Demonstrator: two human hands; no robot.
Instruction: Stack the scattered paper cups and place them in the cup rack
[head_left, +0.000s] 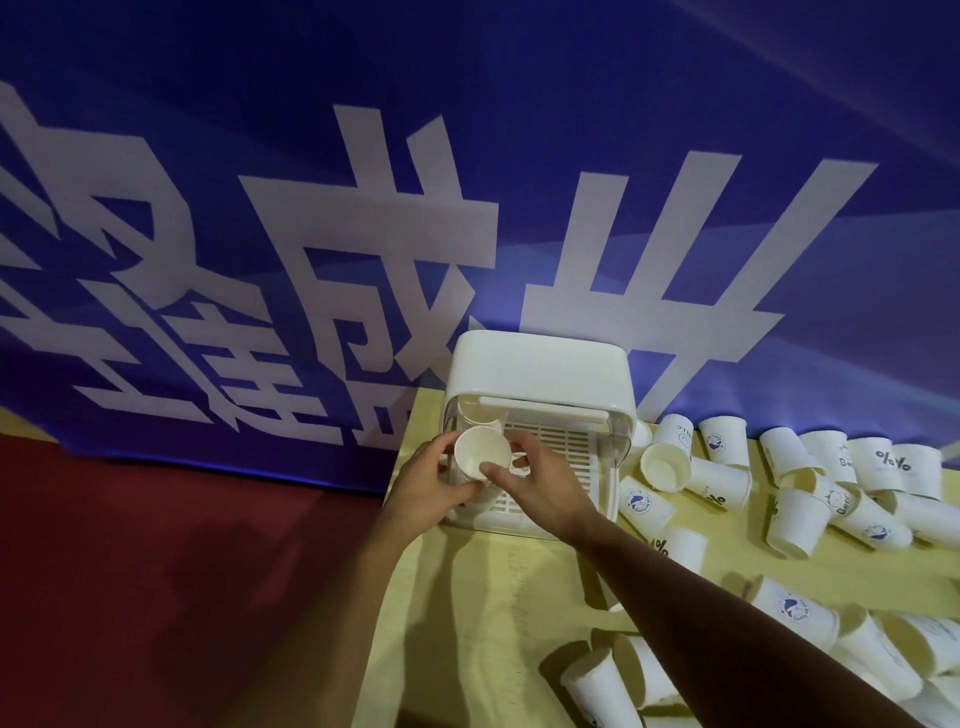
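A white cup rack (540, 364) with a clear raised lid and a slatted floor stands at the far left of the yellow table (493, 597). Both my hands hold a stack of white paper cups (480, 454) at the rack's front left, mouth facing me. My left hand (431, 488) grips the stack's left side. My right hand (540, 483) pinches its right rim with thumb and fingers. Another cup (480, 415) sits deeper inside the rack behind it. Several loose cups (800, 499) lie scattered to the right.
More paper cups (623, 675) lie tipped over near the table's front right edge. A blue banner with large white characters (363, 234) hangs right behind the rack. Red floor (182, 571) lies left of the table edge.
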